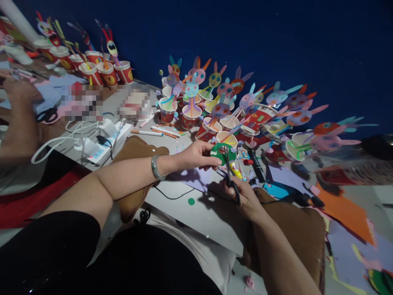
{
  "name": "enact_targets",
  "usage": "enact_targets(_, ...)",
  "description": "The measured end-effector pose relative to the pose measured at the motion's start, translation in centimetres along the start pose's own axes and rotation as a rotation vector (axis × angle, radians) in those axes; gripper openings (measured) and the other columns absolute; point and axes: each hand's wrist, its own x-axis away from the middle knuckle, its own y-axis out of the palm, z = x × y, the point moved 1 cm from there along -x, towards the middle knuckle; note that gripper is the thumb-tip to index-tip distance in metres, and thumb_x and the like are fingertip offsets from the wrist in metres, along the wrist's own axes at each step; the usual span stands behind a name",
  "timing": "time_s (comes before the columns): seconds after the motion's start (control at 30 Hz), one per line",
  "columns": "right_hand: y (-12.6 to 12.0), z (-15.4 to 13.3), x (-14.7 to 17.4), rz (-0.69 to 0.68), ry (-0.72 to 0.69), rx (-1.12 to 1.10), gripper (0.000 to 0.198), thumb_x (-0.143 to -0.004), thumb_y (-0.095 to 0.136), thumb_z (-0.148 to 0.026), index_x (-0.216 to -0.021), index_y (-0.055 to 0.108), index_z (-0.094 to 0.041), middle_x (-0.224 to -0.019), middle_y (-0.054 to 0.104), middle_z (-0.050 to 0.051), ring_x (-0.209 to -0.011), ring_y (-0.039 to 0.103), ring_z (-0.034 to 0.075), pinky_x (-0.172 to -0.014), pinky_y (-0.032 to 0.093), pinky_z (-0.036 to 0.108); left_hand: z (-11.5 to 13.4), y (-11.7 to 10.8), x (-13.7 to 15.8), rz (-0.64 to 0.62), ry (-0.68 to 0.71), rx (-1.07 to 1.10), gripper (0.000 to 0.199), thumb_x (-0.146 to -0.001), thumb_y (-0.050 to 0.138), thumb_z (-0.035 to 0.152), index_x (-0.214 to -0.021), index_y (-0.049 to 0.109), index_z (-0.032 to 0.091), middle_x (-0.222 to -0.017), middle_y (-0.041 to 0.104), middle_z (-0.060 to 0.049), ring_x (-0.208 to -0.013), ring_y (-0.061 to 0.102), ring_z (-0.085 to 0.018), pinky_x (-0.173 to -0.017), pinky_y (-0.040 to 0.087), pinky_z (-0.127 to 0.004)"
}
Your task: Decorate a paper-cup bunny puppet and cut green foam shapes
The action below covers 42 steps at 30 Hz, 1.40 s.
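Note:
Between the thumb and fingers of my left hand (201,155) is a piece of green paper (218,152), roughly oval with cut openings in it. My right hand (242,192) grips the handles of dark scissors (233,189), whose blades point up and lie against the green paper. Whether the blades are parted is too blurred to tell. Below the hands, a small green paper disc (191,201) lies on the table (215,221). A sheet of lilac paper (196,177) is under my left hand.
Paper cups (190,116) with rabbit-faced paper figures stand behind my hands. A white power strip (107,141) with cables sits at left, beside brown cushioning (135,164). Markers (258,166) and orange paper (345,209) lie right. Another person's arm (20,106) is at far left.

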Motion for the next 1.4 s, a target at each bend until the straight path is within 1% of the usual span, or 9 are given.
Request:
enact_targets(0.3, 0.17, -0.14, 0.12, -0.003, 0.001, -0.028, 0.064, -0.081, 0.043, -0.083, -0.066, 0.047, -0.021, -0.064, 0.046, 0.0, -0.065, 0.042, 0.016, -0.06, 0.034, 0.03, 0.44, 0.07, 0.05, 0.045, -0.009, 0.034, 0.023, -0.071, 0.074, 0.029, -0.069, 0.061, 0.011, -0.06, 0.064, -0.001, -0.044, 0.05, -0.003, -0.041, 0.037, -0.016)
enact_targets(0.47, 0.19, -0.21, 0.12, 0.006, -0.006, -0.019, 0.063, -0.083, 0.042, -0.081, -0.065, 0.047, -0.021, -0.064, 0.046, 0.001, -0.065, 0.043, 0.017, -0.06, 0.035, 0.03, 0.58, 0.1, 0.06, 0.061, -0.004, 0.042, 0.026, -0.072, 0.075, 0.031, -0.067, 0.061, 0.011, -0.06, 0.064, -0.001, -0.044, 0.05, -0.003, -0.041, 0.036, -0.017)
enact_targets(0.57, 0.17, -0.05, 0.13, 0.001, 0.002, -0.014, 0.064, -0.081, 0.042, -0.083, -0.066, 0.047, -0.021, -0.065, 0.047, 0.001, -0.065, 0.043, 0.017, -0.059, 0.035, 0.03, 0.56, 0.07, 0.04, 0.064, -0.001, 0.03, 0.025, -0.072, 0.075, 0.031, -0.067, 0.06, 0.011, -0.06, 0.064, -0.001, -0.044, 0.05, -0.003, -0.041, 0.036, -0.017)
enact_targets(0.83, 0.13, -0.04, -0.03, -0.031, 0.026, -0.004, 0.068, -0.076, 0.041, -0.088, -0.065, 0.048, -0.021, -0.065, 0.048, 0.001, -0.065, 0.042, 0.016, -0.059, 0.036, 0.03, 0.47, 0.11, 0.08, 0.023, -0.045, -0.056, 0.023, -0.072, 0.073, 0.028, -0.066, 0.057, 0.012, -0.057, 0.064, 0.0, -0.044, 0.051, -0.004, -0.043, 0.036, -0.017)
enact_targets(1.23, -0.02, -0.43, 0.15, -0.027, 0.01, -0.004, 0.066, -0.08, 0.04, -0.085, -0.066, 0.046, -0.021, -0.065, 0.046, 0.0, -0.066, 0.041, 0.016, -0.06, 0.034, 0.029, 0.59, 0.08, 0.12, 0.025, -0.045, -0.059, 0.022, -0.074, 0.069, 0.027, -0.066, 0.056, 0.013, -0.057, 0.065, -0.001, -0.044, 0.051, -0.004, -0.043, 0.038, -0.017)
enact_targets(1.4, -0.02, -0.16, 0.22, -0.032, 0.014, -0.006, 0.067, -0.079, 0.04, -0.086, -0.065, 0.046, -0.021, -0.065, 0.046, 0.001, -0.067, 0.041, 0.017, -0.06, 0.035, 0.029, 0.61, 0.04, 0.12, 0.022, -0.014, -0.041, 0.021, -0.073, 0.07, 0.026, -0.065, 0.057, 0.012, -0.057, 0.064, 0.0, -0.043, 0.051, -0.003, -0.043, 0.038, -0.016)
